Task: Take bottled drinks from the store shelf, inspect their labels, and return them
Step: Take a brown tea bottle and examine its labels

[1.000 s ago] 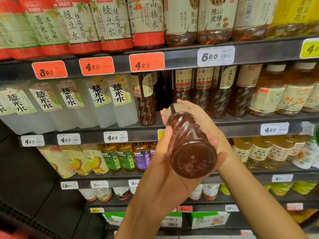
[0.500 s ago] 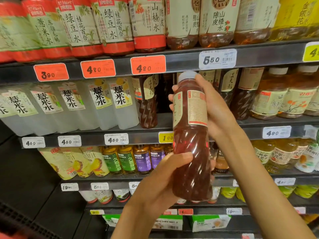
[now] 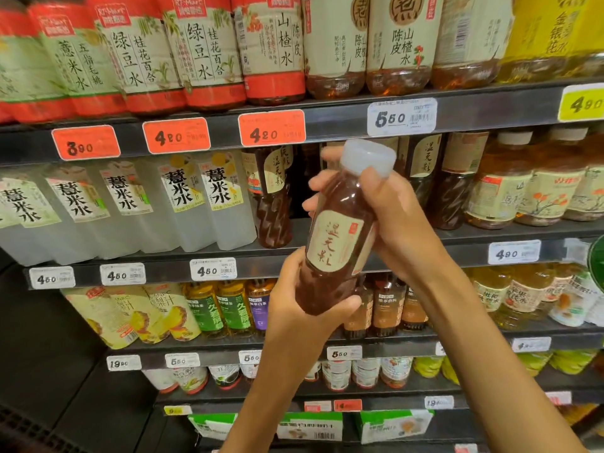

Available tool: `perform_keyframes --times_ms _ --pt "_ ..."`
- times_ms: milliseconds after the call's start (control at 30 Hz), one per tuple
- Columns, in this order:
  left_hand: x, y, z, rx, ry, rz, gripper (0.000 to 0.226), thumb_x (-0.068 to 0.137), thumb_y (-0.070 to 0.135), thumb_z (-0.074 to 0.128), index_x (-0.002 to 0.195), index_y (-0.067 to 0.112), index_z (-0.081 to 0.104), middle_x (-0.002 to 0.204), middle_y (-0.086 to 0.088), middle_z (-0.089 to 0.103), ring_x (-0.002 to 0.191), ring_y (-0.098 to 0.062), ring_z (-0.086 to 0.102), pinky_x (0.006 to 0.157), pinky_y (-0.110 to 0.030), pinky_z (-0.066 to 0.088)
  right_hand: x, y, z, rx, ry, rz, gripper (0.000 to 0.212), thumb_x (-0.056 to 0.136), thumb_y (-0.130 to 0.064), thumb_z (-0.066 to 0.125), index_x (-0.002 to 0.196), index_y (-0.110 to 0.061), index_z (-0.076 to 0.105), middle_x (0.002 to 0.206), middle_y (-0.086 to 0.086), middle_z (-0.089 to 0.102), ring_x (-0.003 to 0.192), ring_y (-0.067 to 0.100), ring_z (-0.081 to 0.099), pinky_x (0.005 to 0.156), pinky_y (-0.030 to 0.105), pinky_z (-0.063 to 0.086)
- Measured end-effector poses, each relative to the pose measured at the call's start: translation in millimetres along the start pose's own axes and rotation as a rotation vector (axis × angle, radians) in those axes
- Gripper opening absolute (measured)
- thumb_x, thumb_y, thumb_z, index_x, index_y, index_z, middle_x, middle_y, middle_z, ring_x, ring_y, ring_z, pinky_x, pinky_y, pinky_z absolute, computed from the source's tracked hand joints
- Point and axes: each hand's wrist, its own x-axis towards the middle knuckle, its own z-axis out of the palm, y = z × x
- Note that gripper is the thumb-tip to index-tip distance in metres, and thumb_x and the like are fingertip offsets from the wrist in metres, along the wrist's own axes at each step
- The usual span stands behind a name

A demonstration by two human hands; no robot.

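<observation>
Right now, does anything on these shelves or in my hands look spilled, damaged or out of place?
Nothing stands out. The brown bottle is tilted only because both hands hold it, left hand at the base, right hand near its white cap. The cap is on, and no spill shows on the shelf.

I face dark shelving [image 3: 327, 125] (price tags [image 3: 271, 132] along each edge); a dark panel [image 3: 39, 354] flanks its left.

Held bottle [image 3: 340, 237] base hidden by left hand [image 3: 294, 308], top-shelf bottles [image 3: 202, 50] cropped, price tags [image 3: 402, 116] barcodes blurred
</observation>
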Motion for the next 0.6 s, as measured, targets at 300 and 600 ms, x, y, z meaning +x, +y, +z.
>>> perform_keyframes --times_ms 300,600 --pt "5.6 -8.4 -6.1 0.064 -0.197 0.048 0.071 0.070 0.013 0.082 0.119 0.046 0.043 0.108 0.031 0.062 0.102 0.010 0.059 0.074 -0.002 0.046 -4.3 1.0 3.3 0.151 -0.158 -0.070 0.042 0.074 -0.043 0.076 0.099 -0.012 0.064 0.092 0.006 0.066 0.082 0.021 0.064 0.072 0.031 0.051" --pt "1.6 -16.4 -4.6 0.063 -0.284 -0.021 0.061 0.059 0.028 0.085 0.109 0.034 0.050 0.103 0.032 0.064 0.099 0.009 0.061 0.075 -0.006 0.048 -6.9 -5.2 4.4 0.279 -0.263 -0.105 0.047 0.079 -0.032 0.075 0.114 -0.008 0.055 0.094 0.010 0.067 0.082 0.027 0.065 0.073 0.034 0.052"
